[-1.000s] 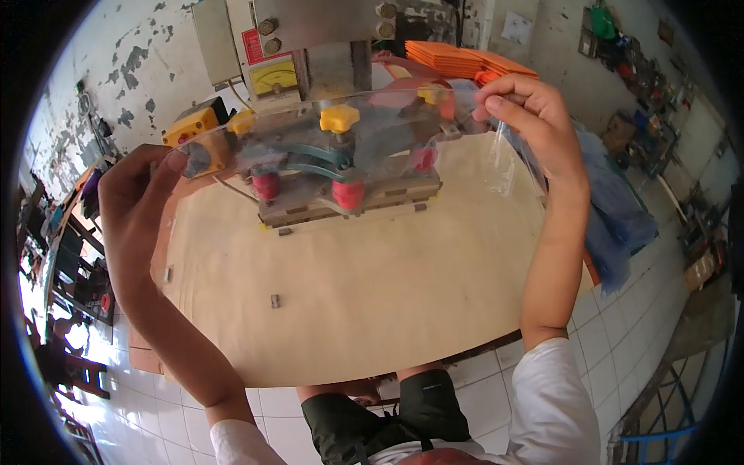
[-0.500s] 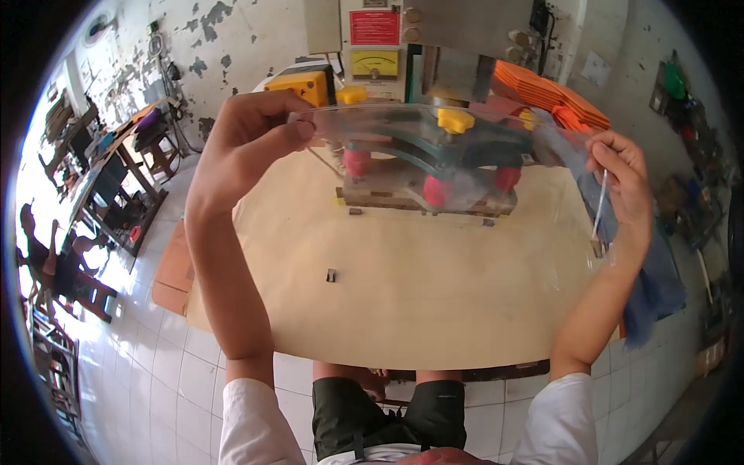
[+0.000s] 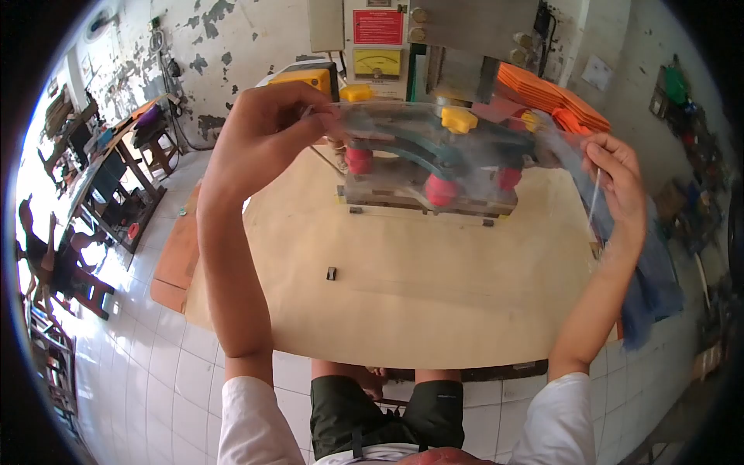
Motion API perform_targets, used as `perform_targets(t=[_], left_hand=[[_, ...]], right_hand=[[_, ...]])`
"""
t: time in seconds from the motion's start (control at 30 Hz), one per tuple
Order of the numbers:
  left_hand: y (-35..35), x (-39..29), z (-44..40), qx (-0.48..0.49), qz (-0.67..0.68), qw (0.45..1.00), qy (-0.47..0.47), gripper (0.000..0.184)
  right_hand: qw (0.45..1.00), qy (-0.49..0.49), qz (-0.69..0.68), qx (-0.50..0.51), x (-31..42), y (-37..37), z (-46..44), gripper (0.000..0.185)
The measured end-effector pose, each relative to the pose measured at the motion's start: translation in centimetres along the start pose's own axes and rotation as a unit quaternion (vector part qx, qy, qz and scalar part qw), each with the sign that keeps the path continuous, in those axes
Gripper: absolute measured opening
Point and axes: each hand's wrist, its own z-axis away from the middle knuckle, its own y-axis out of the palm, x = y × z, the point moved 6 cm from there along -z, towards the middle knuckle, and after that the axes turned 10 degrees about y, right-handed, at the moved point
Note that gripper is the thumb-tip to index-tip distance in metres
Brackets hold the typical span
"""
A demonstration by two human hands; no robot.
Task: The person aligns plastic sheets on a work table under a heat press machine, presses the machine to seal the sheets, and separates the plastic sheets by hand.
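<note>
A clear plastic sheet (image 3: 480, 143) is stretched between my hands, in front of the press on the table. My left hand (image 3: 271, 136) is closed on its left end, thumb against fingers. At its right end, my right hand (image 3: 618, 170) pinches the sheet. A thin whitish stick-like piece (image 3: 595, 198) hangs below my right fingers; I cannot tell whether it is separate or an edge of the plastic. Behind the sheet, and seen through it, stands a dark green curved press head (image 3: 418, 147) with red knobs (image 3: 442, 190) and a yellow star knob (image 3: 459, 119).
Tan paper covers the table (image 3: 434, 310), with a small dark block (image 3: 332, 273) on it. Orange folded pieces (image 3: 554, 97) lie at the back right, bluish plastic (image 3: 655, 287) at the right edge. A yellow box (image 3: 310, 77) and a meter (image 3: 377, 63) stand behind.
My left hand has shifted a little to the right with its end of the sheet. My right hand has moved slightly left. Both keep hold of the plastic.
</note>
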Motion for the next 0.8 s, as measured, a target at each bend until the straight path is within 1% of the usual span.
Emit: perform_targets(t=[0.1,0.17,0.27,0.57,0.63,0.8], left_hand=[[0.0,-0.3,0.0,-0.001,0.013,1.0,-0.016,0.016],[0.0,-0.4,0.1,-0.007,0.005,1.0,-0.021,0.017],[-0.4,-0.4,0.0,-0.029,-0.044,0.998,-0.028,0.02],[-0.4,-0.1,-0.1,-0.026,-0.052,0.997,-0.047,0.021],[-0.5,-0.2,-0.1,-0.013,-0.047,0.997,-0.052,0.021],[-0.6,0.1,0.1,-0.038,-0.039,0.997,-0.047,0.022]], right_hand=[[1.0,0.01,-0.002,0.0,-0.2,-0.1,-0.1,0.018],[1.0,0.002,-0.009,0.025,-0.2,0.0,-0.2,0.017],[0.999,0.007,-0.021,0.044,-0.2,0.1,-0.2,0.018],[0.999,0.013,-0.011,0.039,-0.2,0.9,-0.3,0.019],[0.999,0.02,-0.008,0.033,-0.1,0.9,-0.1,0.019],[1.0,0.01,0.003,0.026,0.1,1.0,-0.1,0.02]])
